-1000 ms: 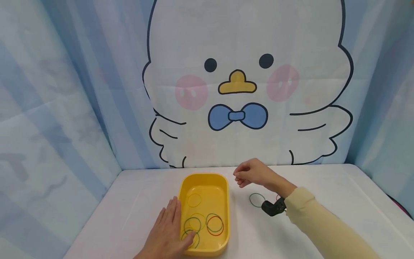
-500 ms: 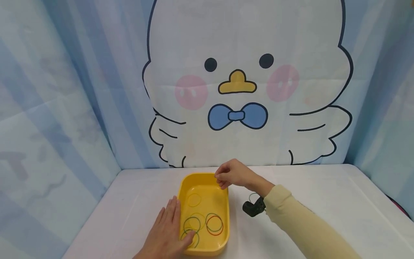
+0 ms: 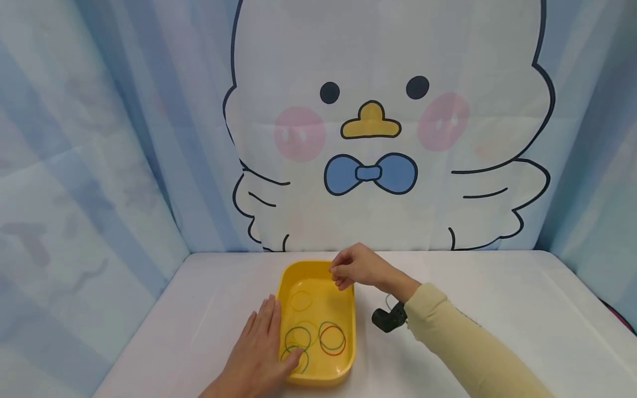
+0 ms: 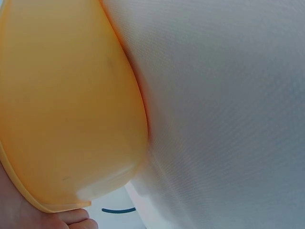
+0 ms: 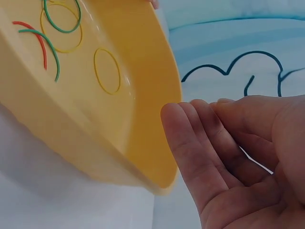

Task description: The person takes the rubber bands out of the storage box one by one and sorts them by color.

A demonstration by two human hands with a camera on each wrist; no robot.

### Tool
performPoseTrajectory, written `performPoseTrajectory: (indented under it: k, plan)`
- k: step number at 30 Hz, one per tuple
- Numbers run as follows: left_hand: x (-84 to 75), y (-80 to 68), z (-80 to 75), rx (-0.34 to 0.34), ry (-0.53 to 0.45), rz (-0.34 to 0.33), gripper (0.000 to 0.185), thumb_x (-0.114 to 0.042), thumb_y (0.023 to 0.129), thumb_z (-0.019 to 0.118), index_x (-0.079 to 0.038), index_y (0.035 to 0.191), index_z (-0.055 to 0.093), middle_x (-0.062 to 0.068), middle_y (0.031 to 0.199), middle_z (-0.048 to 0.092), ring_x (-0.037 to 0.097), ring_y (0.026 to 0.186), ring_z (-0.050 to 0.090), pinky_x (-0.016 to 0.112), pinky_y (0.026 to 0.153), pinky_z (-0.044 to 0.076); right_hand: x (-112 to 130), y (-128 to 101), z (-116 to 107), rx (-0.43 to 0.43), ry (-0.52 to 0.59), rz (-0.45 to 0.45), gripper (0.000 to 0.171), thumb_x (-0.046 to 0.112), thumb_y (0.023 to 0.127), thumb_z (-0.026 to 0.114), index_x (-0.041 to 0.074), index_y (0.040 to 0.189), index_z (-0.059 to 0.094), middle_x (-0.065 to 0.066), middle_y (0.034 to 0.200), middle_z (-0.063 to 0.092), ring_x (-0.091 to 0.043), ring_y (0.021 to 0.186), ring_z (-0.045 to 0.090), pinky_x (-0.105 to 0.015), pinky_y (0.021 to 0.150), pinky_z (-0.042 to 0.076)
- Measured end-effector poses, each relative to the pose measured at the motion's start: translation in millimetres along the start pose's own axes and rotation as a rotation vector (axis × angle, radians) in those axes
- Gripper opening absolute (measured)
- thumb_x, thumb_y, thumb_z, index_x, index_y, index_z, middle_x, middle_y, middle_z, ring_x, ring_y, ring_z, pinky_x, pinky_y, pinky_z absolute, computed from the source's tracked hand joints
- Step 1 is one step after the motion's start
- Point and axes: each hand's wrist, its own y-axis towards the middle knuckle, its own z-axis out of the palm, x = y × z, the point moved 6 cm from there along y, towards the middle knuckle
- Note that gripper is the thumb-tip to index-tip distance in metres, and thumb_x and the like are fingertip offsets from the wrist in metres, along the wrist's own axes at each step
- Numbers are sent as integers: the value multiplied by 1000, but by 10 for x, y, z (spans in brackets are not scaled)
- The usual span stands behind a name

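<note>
A yellow tray (image 3: 355, 326) stands on the white table with several rubber bands inside. Near its far end lies a yellow rubber band (image 3: 291, 301); a red rubber band (image 3: 332, 355) and a green rubber band (image 5: 58, 67) overlap at the right, with more green and yellow ones at the near left. My left hand (image 3: 256, 348) lies along the tray's left side, fingers straight, thumb over the rim. Above the far right corner hovers my right hand (image 3: 360, 268), thumb and index finger brought together, other fingers bent. I cannot tell whether a band is between those fingertips.
A green rubber band (image 3: 386, 301) lies on the table right of the tray, partly hidden by the black device (image 3: 388, 319) on my right wrist. Behind the table hangs a cloth backdrop (image 3: 308, 221) with a cartoon bird.
My right hand has moved left from over the table to the tray's far right corner, then stayed there. The left hand keeps its place. The head view has shifted slightly.
</note>
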Motion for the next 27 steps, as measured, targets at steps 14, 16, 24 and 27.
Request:
performPoseTrajectory:
  k: [14, 16, 24, 27]
  plan:
    - [28, -16, 18, 5, 0, -5, 100, -63, 88, 55, 3, 156, 21, 20, 165, 17, 34, 152, 21, 57, 122, 20, 52, 129, 264, 40, 16, -48, 19, 10, 96, 63, -5, 104, 70, -11, 87, 70, -18, 73, 71, -41, 80, 62]
    - [26, -17, 14, 3, -1, 3, 101, -64, 88, 54, 3, 156, 21, 20, 165, 17, 34, 152, 22, 57, 122, 20, 46, 156, 305, 42, 12, -45, 18, 10, 96, 63, -5, 103, 69, -11, 85, 70, -18, 72, 71, -40, 78, 62]
    - [15, -8, 4, -11, 3, 24, 100, -63, 88, 53, 3, 155, 22, 20, 164, 18, 34, 151, 23, 57, 121, 21, 25, 250, 427, 33, -27, -30, 15, 6, 94, 63, -7, 98, 70, -13, 80, 69, -18, 66, 68, -31, 68, 62]
    - [12, 4, -2, -8, 3, 23, 101, -63, 88, 54, 3, 155, 21, 20, 164, 18, 34, 151, 23, 58, 121, 21, -14, 295, 469, 26, -50, -7, 16, 5, 94, 62, -8, 98, 70, -12, 77, 68, -18, 64, 68, -30, 66, 62]
